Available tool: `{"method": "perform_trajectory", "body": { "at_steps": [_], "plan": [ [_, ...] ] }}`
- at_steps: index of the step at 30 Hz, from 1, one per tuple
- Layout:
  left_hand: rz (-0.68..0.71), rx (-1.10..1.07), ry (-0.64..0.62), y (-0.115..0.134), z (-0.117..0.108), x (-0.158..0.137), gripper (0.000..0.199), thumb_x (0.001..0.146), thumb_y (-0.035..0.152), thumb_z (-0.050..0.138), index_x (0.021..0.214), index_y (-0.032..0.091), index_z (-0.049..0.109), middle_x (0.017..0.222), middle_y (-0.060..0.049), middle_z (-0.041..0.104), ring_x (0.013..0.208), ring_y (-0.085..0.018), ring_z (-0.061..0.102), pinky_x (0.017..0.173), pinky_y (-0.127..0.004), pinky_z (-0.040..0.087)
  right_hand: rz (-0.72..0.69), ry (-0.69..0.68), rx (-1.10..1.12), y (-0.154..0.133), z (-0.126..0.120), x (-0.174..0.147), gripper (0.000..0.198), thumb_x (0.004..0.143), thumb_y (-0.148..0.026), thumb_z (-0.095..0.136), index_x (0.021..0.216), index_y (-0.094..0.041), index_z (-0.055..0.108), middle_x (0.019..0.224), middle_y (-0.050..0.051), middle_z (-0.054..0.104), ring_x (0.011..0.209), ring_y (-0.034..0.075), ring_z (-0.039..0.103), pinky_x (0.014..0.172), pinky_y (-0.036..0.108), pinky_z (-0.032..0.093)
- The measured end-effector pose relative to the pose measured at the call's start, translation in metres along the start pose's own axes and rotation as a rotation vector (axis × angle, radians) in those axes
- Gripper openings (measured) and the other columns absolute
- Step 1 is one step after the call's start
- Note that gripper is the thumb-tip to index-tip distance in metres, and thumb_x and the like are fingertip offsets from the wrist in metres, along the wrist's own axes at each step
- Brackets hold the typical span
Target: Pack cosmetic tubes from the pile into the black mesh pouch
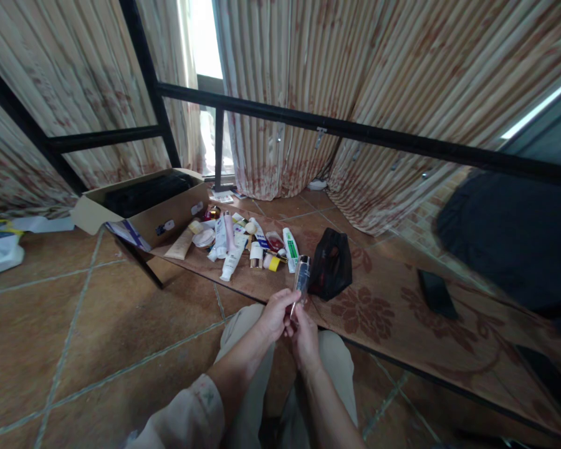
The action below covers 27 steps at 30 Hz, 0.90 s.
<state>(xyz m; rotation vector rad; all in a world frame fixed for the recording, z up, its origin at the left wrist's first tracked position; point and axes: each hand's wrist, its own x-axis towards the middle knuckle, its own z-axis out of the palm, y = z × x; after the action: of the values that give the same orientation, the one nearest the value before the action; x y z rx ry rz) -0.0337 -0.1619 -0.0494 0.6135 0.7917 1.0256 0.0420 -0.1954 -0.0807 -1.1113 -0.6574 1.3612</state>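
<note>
The left grip and the right grip are both closed on the lower part of a glossy silver-and-dark cylindrical container. The container is tilted slightly and extends forward from the fingers, above the near edge of a low, narrow counter; the fingers cover its lower end.

Immediately right of the container, a black mesh bag stands upright and limits clearance on that side. Just beside the container on the left lies a white tube with green print. Farther left of the grip, a yellow-capped jar, a white tube, a pale pink cylindrical bottle and a beige tapered tube form part of a crowded cluster. Beyond it, at far left, sits an open brown cardboard box with black contents. Well right of the grip lies a flat black rectangular device.

A dark straight rail crosses the area ahead of the grip, in front of pleated, red-patterned beige curtains. The counter surface is brown with a darker floral pattern; the floor below has brown tiles with pale joints.
</note>
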Motion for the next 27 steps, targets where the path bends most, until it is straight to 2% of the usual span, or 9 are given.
{"method": "perform_trajectory", "body": {
  "at_steps": [11, 27],
  "plan": [
    [-0.011, -0.001, 0.000, 0.0018, 0.0012, -0.0008, 0.040, 0.068, 0.052, 0.070, 0.072, 0.016, 0.053, 0.050, 0.005, 0.051, 0.027, -0.005, 0.038, 0.024, -0.015, 0.023, -0.003, 0.007, -0.001, -0.0031, 0.0013, -0.0013, 0.047, 0.070, -0.061, 0.066, 0.058, -0.017, 0.055, 0.047, -0.004, 0.048, 0.040, 0.007, 0.036, 0.040, 0.021, 0.024],
    [-0.016, -0.045, 0.025, 0.0018, 0.0032, -0.0012, 0.042, 0.065, 0.052, 0.071, 0.067, 0.019, 0.045, 0.047, 0.007, 0.048, 0.029, -0.006, 0.036, 0.025, -0.016, 0.024, 0.023, 0.017, 0.029, -0.0018, 0.0026, -0.0007, 0.046, 0.068, -0.061, 0.068, 0.061, -0.016, 0.058, 0.046, -0.004, 0.048, 0.039, 0.007, 0.035, 0.039, 0.020, 0.023]
  ]
}}
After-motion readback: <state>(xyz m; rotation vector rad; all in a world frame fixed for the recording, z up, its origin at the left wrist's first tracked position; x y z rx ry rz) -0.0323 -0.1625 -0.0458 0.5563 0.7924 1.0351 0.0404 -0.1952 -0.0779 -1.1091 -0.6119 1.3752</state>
